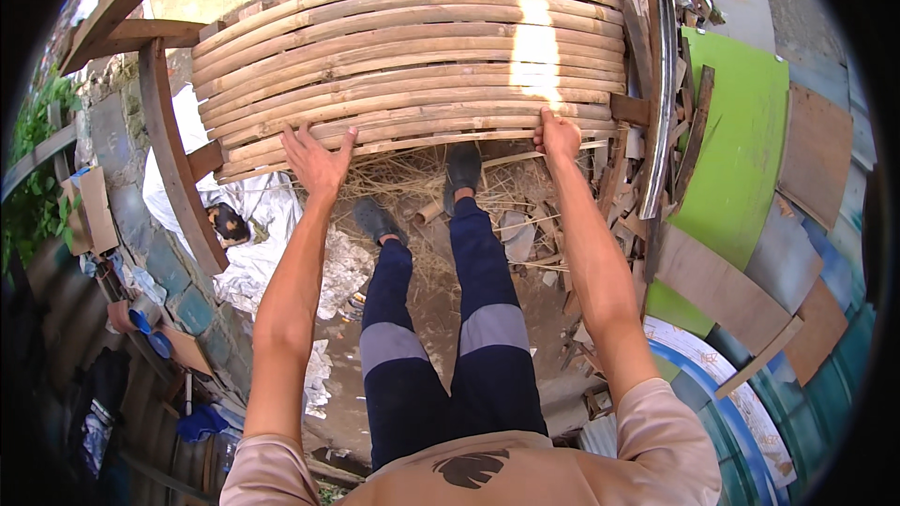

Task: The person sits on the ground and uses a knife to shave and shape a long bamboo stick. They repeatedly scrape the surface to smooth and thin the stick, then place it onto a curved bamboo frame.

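A bench of long bamboo slats (375, 56) stretches across in front of me, set between dark wooden posts. My left hand (319, 161) rests on the near slats at the left with its fingers spread. At the right end, my right hand (560, 136) is closed around the near edge, its fingers curled over a bamboo slat (502, 122). Thin split strips lie along the near edge between the hands. A bright patch of sunlight falls on the slats beyond my right hand. The underside of the bench is mostly hidden.
Wooden posts (175, 145) flank the bench. A cat with black and orange fur (228, 224) lies by a crumpled white sheet (262, 262) at left. Straw (412, 178) and wood scraps cover the ground by my feet. A green panel (736, 122) and boards lean at right.
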Tool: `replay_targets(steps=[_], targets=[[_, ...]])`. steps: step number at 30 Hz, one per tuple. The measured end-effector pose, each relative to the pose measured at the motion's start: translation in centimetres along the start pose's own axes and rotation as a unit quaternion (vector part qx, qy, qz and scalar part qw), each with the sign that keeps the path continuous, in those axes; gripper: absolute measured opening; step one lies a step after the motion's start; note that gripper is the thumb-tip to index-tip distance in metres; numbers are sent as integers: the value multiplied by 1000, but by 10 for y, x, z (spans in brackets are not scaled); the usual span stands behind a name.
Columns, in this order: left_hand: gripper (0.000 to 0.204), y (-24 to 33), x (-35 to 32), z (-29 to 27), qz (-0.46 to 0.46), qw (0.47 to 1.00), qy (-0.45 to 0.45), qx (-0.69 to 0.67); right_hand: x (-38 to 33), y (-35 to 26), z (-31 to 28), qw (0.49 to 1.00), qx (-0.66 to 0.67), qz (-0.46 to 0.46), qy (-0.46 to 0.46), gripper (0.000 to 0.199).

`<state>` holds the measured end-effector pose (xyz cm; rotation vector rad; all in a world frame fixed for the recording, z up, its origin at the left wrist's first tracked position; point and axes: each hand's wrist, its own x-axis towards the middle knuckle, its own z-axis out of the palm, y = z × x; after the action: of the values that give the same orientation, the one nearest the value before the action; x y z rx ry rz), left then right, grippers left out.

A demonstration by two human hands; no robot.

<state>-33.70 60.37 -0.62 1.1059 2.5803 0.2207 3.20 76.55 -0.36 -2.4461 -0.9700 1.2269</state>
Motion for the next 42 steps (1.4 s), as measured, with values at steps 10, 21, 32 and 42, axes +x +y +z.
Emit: replay_targets(steps=[10,21,32,42], targets=[[114,2,-1,7,-36,998,-39,41,3,8,-12,881,-271,-374,98,37],[113,3,5,0,-49,990,-111,78,-14,-16,-8,900,-302,-307,65,54],[81,-14,2,14,342,926,-59,147,-53,6,52,642,-427,-633,-72,58],[72,-20,4,25,353,928,-49,107,-52,26,68,673,-434,-596,-60,55]])
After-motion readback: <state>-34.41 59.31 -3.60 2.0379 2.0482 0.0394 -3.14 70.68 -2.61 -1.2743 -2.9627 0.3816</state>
